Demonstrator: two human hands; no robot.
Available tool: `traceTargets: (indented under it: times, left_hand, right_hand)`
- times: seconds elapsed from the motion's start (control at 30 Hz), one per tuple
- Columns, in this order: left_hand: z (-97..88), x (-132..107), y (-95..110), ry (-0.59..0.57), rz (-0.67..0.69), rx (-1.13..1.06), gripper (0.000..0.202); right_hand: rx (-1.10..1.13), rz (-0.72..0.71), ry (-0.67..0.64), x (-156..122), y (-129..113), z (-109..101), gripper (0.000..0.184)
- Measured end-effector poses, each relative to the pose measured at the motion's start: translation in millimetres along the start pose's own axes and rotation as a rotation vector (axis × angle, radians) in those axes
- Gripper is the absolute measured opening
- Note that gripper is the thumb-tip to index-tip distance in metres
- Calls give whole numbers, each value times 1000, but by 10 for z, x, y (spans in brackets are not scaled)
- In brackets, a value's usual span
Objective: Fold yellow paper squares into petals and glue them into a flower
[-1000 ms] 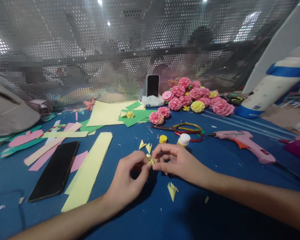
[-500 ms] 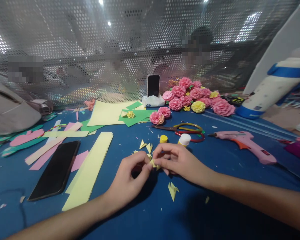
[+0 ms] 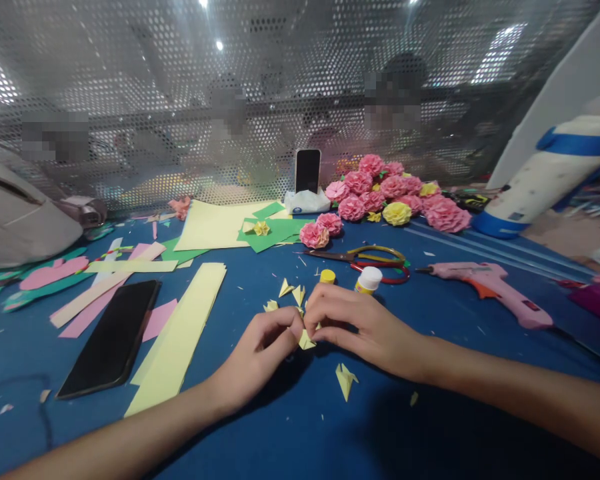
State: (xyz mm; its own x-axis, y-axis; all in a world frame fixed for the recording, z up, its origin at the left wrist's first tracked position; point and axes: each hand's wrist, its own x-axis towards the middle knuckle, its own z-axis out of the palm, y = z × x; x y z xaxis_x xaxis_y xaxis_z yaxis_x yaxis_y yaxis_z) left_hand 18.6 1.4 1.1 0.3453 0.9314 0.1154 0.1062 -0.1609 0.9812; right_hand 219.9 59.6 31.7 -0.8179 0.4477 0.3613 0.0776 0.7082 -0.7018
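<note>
Between my hands is a small folded yellow paper piece (image 3: 307,341), partly hidden by my fingers. My left hand (image 3: 270,350) pinches its left side between thumb and forefinger. From the right, my right hand (image 3: 357,323) pinches the same piece, fingers curled. Several similar folded pieces lie just beyond, among them one pointed yellow piece (image 3: 286,288). Nearer to me on the blue table (image 3: 280,433) rests another folded piece (image 3: 346,381). A glue stick (image 3: 369,279) with a white end and its yellow cap (image 3: 327,276) are just past my right hand.
Scissors (image 3: 360,256) lie beyond the glue; a pink glue gun (image 3: 495,287) is at right. Paper flowers (image 3: 375,190) stand at the back beside a propped phone (image 3: 307,171). At left are a black phone (image 3: 113,337) and yellow paper strips (image 3: 185,333). A bottle (image 3: 545,173) leans far right.
The paper piece has turned and shows more of its folded face below my fingertips. My right-hand fingers have curled down closer over it, and my left hand has shifted slightly.
</note>
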Motion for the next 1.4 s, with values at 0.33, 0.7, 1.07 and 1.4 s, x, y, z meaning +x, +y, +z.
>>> traceTargets:
  times: [0.33, 0.7, 1.07, 1.4]
  left_hand:
    - [14, 17, -5, 4, 15, 35, 43]
    - [28, 12, 8, 39, 53, 81, 42]
    - [23, 11, -1, 20, 45, 74, 39]
    - [29, -4, 0, 57, 114, 110, 36]
  right_hand:
    - [-199, 86, -97, -26, -49, 20, 11]
    - [-246, 40, -37, -45, -26, 53, 10]
    - [-367, -9, -22, -36, -29, 51, 21]
    - [-39, 144, 82, 9, -64, 53, 8]
